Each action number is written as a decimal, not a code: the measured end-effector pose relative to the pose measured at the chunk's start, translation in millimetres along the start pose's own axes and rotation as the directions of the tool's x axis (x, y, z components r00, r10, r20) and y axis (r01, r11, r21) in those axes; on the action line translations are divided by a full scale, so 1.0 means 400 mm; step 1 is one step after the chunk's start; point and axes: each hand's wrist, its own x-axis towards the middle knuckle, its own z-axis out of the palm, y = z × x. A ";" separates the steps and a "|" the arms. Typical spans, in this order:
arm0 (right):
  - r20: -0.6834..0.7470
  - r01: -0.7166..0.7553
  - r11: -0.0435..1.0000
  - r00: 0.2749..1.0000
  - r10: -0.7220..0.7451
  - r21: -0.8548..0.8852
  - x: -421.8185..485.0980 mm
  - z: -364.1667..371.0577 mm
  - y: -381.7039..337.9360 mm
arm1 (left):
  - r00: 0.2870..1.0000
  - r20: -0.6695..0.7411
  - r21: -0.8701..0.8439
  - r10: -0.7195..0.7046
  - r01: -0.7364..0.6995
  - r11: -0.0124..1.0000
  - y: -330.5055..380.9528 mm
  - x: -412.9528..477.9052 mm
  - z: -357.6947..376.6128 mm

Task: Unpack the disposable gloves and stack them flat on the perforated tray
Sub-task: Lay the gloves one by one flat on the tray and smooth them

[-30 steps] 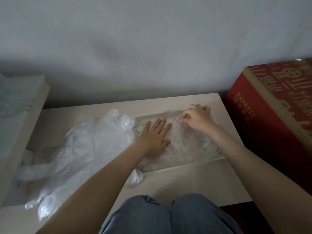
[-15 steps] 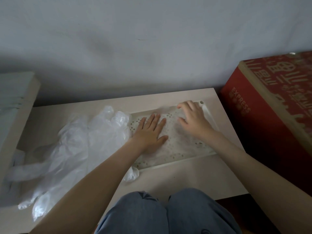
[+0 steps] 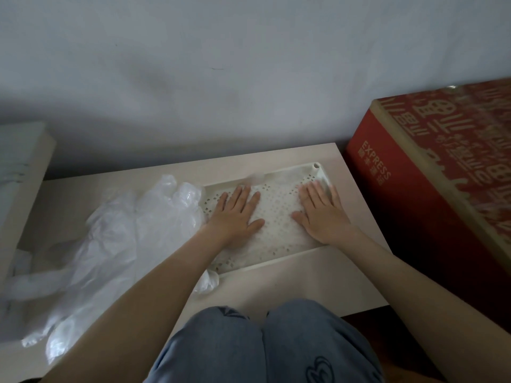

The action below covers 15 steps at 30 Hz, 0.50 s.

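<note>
Plain grey-white wall [image 3: 249,64] at the back, pale beige laminate bench [image 3: 304,286] in front of it, only the head view to go on. The white rectangular perforated plastic tray [image 3: 276,262] lies with its long axis left to right, its right end angled slightly away. The thin clear filmy disposable gloves [image 3: 276,217] lie flat in the tray, stretched along that long axis; can't tell which way their fingers point. The left hand [image 3: 235,217] and right hand [image 3: 323,217] press down on them, grip spread out flat, fingers straight, pinching nothing. A crinkly translucent heap of loose plastic gloves [image 3: 132,230] sits on the bench, touching the tray's left end. A red printed cardboard box [image 3: 442,189] stands right of the bench.
</note>
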 end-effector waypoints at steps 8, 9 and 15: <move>0.063 0.149 0.941 0.982 -0.176 0.305 0.001 -0.072 0.042 | 0.999 -0.049 -0.026 -0.008 0.007 1.000 0.029 -0.011 -0.035; 0.107 0.179 0.947 0.971 -0.214 0.268 -0.002 -0.066 0.042 | 0.998 -0.066 -0.008 0.001 -0.002 1.000 0.032 -0.014 -0.038; 0.203 0.184 0.965 0.954 -0.221 0.185 -0.028 -0.015 0.039 | 0.998 -0.018 0.027 0.052 -0.051 0.998 0.036 -0.022 -0.024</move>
